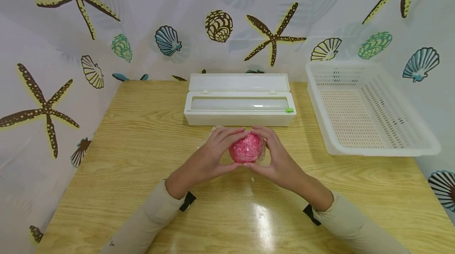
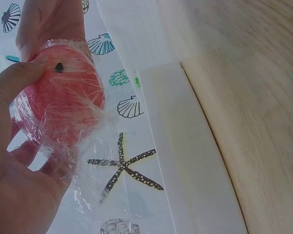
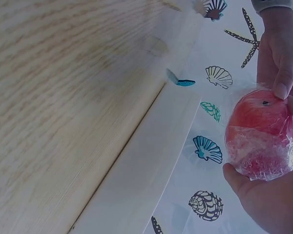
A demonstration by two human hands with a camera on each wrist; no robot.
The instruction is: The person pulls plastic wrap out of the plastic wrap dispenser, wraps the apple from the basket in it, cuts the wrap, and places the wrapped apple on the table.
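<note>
A pinkish-red apple (image 1: pixel 246 148) wrapped in clear cling film is held up between both hands, over the table in front of the film box. My left hand (image 1: pixel 217 150) grips its left side, with the thumb at the near side and the fingers at the far side. On the other side my right hand (image 1: pixel 279 159) grips it the same way, and the two thumbs meet at its near edge. A dark stem spot shows through the film in both wrist views. Loose cling film (image 2: pixel 90 180) hangs off the apple in the left wrist view.
Behind the hands stands a white cling film box (image 1: pixel 239 119), its lid (image 1: pixel 239 83) raised, with a film roll (image 1: pixel 238 104) inside and a green slider (image 1: pixel 289 110) at its right end. A white perforated basket (image 1: pixel 384 151) sits at the right on the wooden table (image 1: pixel 142 127).
</note>
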